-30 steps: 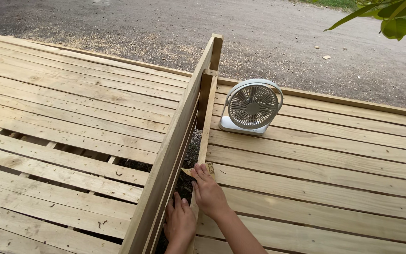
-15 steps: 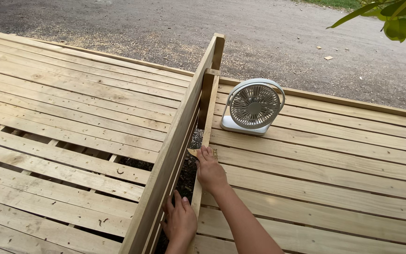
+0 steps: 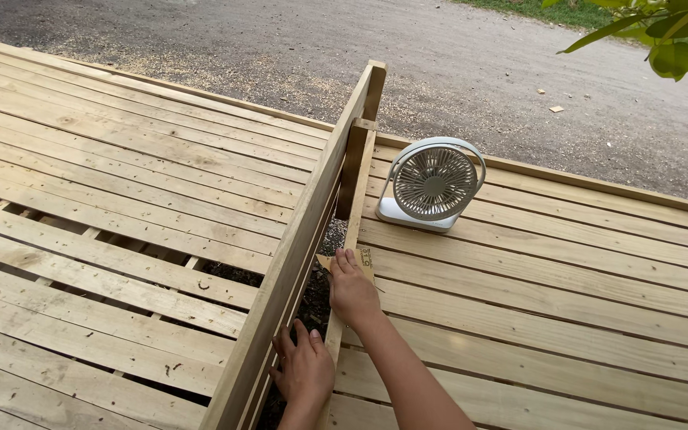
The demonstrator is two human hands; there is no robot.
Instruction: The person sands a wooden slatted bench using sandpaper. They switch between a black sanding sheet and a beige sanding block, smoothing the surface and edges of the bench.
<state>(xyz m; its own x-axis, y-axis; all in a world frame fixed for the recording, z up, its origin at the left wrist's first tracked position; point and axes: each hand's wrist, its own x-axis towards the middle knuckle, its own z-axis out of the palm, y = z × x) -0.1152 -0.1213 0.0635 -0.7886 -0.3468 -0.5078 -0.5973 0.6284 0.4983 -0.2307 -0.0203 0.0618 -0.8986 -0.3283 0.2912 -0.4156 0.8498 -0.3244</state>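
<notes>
Wooden deck [image 3: 567, 318] carries an upright board [image 3: 312, 231] running six to twelve o'clock. Fan [image 3: 433, 185] stands at one o'clock. Right hand [image 3: 352, 288], nearer, presses sandpaper [image 3: 364, 261] flat against a thin batten [image 3: 352, 223]; left hand [image 3: 304, 370] rests open, fingers spread, on the board.

Two hands [image 3: 336, 334], one fan [image 3: 433, 185]

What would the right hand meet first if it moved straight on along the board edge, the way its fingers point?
Probably the short upright wooden block fixed at the tall board's far end. The right hand points along that edge; the fan sits to the side.
</notes>
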